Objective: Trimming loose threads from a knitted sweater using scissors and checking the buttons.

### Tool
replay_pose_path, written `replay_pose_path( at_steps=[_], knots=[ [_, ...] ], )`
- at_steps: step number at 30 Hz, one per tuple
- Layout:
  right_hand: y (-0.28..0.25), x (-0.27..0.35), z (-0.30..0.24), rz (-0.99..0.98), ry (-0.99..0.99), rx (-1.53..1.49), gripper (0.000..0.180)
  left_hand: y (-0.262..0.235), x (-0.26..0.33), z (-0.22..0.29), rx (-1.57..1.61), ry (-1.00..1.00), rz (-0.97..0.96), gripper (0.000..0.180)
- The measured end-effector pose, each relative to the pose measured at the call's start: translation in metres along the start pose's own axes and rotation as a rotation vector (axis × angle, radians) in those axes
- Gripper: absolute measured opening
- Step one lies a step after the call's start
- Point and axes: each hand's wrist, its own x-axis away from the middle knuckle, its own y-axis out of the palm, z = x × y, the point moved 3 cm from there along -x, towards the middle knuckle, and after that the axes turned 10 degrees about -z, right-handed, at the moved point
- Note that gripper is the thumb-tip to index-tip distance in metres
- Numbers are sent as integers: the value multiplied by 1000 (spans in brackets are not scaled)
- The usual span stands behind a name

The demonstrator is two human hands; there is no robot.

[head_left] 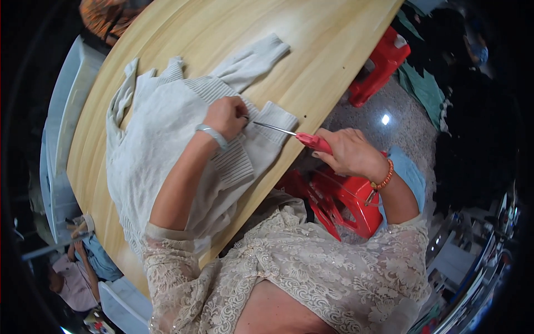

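A pale grey knitted sweater [153,125] lies spread on the wooden table, its ribbed edges and a sleeve turned toward the right. My left hand [225,118] rests over its ribbed band with the fingers curled in a pinch. A small dark spot shows at those fingertips, too small to make out. My right hand [353,150] is closed around the red handle of a tool with a thin metal shaft [278,128]. The shaft points left across a ribbed cuff, its tip just short of my left fingertips. Whether the tip touches the knit I cannot tell.
The table [328,42] has a curved left edge and a straight right edge. Red plastic stools [384,64] stand beside it on the speckled floor. Dark and green cloth [420,92] lies at the far right. Another person [75,281] sits at the lower left near white furniture.
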Motion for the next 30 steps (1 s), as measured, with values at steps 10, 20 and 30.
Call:
replay_pose_path(
  at_steps=[10, 20, 30],
  knots=[
    [-5, -11, -3, -83, -19, -122, 31, -2, -2, -28, 397, -15, -111, 10],
    [-27, -12, 31, 772, -78, -399, 35, -1, 7, -19, 240, 19, 59, 16],
    [21, -6, 133, 1369, 14, -1308, 35, -20, 131, 27, 44, 135, 227, 22]
  ],
)
